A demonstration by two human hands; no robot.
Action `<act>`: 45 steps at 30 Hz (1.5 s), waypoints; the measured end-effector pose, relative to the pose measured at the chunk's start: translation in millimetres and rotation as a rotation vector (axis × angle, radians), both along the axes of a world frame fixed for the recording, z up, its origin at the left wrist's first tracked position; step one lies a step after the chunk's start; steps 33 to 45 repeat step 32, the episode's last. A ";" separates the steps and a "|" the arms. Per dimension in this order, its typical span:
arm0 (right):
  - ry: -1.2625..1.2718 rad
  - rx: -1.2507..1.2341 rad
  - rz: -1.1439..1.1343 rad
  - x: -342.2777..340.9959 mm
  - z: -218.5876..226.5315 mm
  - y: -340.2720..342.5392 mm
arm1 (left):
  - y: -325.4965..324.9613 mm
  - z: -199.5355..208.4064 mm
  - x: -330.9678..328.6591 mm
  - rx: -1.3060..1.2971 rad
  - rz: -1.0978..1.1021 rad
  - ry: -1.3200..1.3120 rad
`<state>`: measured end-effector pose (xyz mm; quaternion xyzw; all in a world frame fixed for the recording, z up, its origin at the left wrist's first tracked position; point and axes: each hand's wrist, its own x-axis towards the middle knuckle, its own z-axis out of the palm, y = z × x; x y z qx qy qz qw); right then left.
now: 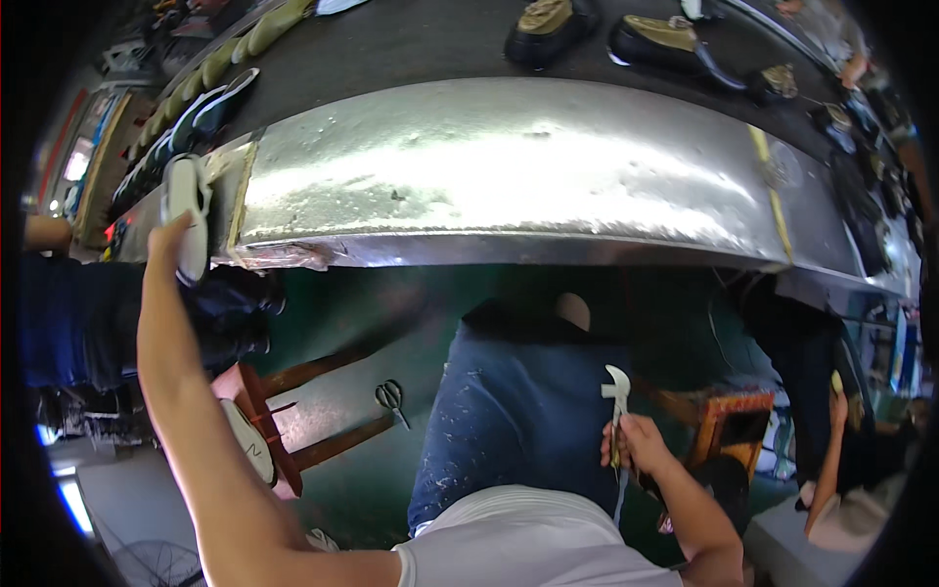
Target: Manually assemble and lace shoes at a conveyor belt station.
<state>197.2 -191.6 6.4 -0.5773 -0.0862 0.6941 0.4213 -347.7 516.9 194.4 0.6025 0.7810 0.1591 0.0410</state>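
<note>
My left hand (170, 237) reaches out to the far left, closed on the near end of a white shoe (188, 220) with its pale sole side showing. That shoe is at the left end of the metal-topped bench edge (509, 166); whether it rests there I cannot tell. Low at the right, beside my thigh, my right hand (641, 443) is wrapped round the handles of a pair of lasting pliers (618, 391). The curved metal head of the pliers points up and away from me.
Beyond the metal ledge runs a dark belt (411, 49) with rows of shoes (220, 103) at left and dark-soled shoes (655, 44) at right. Scissors (389, 396) lie on the green floor near a red stool (259, 411). Other people stand at both sides.
</note>
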 end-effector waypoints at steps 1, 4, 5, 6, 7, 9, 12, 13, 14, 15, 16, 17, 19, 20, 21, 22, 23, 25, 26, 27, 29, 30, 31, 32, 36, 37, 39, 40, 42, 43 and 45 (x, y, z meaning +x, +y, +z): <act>-0.043 -0.016 0.020 1.1 8.1 2.3 | -19.3 -6.1 -10.2 -0.054 0.001 -0.450; -0.088 -0.020 0.010 -5.7 12.1 -0.4 | -108.0 -30.0 22.1 -0.019 -0.196 -1.290; -0.118 -0.045 -0.002 -9.5 14.0 -1.6 | -164.2 -37.7 58.0 -0.033 -0.251 -1.550; -0.134 -0.050 -0.037 -12.7 14.2 -5.8 | -231.6 -29.6 100.6 -0.171 -0.239 -1.807; -0.152 -0.021 -0.030 -16.3 11.9 -8.9 | -298.1 -18.2 132.4 -0.195 -0.166 -1.879; -0.170 0.011 -0.020 -24.3 7.5 -6.8 | -378.4 -72.3 125.2 -0.374 -0.586 -1.844; -0.169 0.000 -0.055 -31.7 12.3 -5.2 | -504.9 -123.8 204.7 -0.502 -0.144 -1.699; -0.194 0.018 -0.075 -37.1 18.1 -6.5 | -537.9 -132.5 231.9 -0.583 -0.196 -1.426; -0.220 0.036 -0.101 -39.6 22.9 -6.8 | -565.3 -149.5 248.7 -0.503 -0.493 -1.126; -0.222 0.041 -0.109 -42.4 24.7 -9.3 | -575.7 -139.5 263.9 -0.385 -0.786 -0.721; -0.222 0.045 -0.118 -42.2 26.2 -12.2 | -573.2 -125.6 267.7 -0.804 -0.876 -0.370; -0.252 0.049 -0.097 -39.7 30.7 -18.6 | -559.1 -110.6 280.0 -0.837 -0.978 -0.214; -0.271 0.132 -0.126 -46.6 52.0 -21.6 | -529.6 -111.8 300.6 -0.706 -1.109 -0.123; -0.275 0.181 -0.169 -51.6 57.7 -22.3 | -515.6 -121.7 315.3 -0.541 -1.135 -0.196; -0.260 0.177 -0.158 -56.7 57.0 -20.8 | -497.3 -166.8 333.4 -0.511 -1.063 -0.516; -0.308 0.194 -0.103 -60.3 55.7 -19.0 | -480.7 -207.8 350.4 -0.466 -0.973 -0.831; -0.364 0.208 -0.066 -60.2 53.6 -19.8 | -469.7 -201.4 372.0 -0.835 -0.876 -1.006; -0.409 0.139 0.020 -65.8 59.3 -14.0 | -453.7 -192.1 390.3 -1.260 -0.695 -1.200; -0.462 0.071 0.116 -64.0 63.8 -8.2 | -452.4 -187.9 390.5 -1.257 -0.698 -1.197; -0.475 0.071 0.204 -65.0 74.5 -3.3 | -461.1 -177.2 383.4 -1.242 -0.736 -1.271; -0.318 0.141 0.143 -68.5 82.6 1.3 | -472.3 -156.3 363.1 -1.175 -0.848 -1.313; -0.168 0.217 0.097 -68.2 85.9 5.4 | -473.1 -148.7 354.4 -1.173 -0.842 -1.311; -0.103 0.237 0.099 -66.5 90.5 10.1 | -472.7 -141.5 346.0 -1.070 -0.973 -1.308; -0.014 0.231 0.084 -67.4 94.9 12.9 | -470.5 -134.8 336.6 -0.958 -1.096 -1.299; -0.014 0.231 0.084 -67.4 94.9 12.9 | -470.5 -134.8 336.6 -0.958 -1.096 -1.299; -0.014 0.231 0.084 -67.4 94.9 12.9 | -470.5 -134.8 336.6 -0.958 -1.096 -1.299; -0.014 0.231 0.084 -67.4 94.9 12.9 | -470.5 -134.8 336.6 -0.958 -1.096 -1.299; -0.014 0.231 0.084 -67.4 94.9 12.9 | -470.5 -134.8 336.6 -0.958 -1.096 -1.299; -0.014 0.231 0.084 -67.4 94.9 12.9 | -470.5 -134.8 336.6 -0.958 -1.096 -1.299; -0.014 0.231 0.084 -67.4 94.9 12.9 | -470.5 -134.8 336.6 -0.958 -1.096 -1.299; -0.014 0.231 0.084 -67.4 94.9 12.9 | -470.5 -134.8 336.6 -0.958 -1.096 -1.299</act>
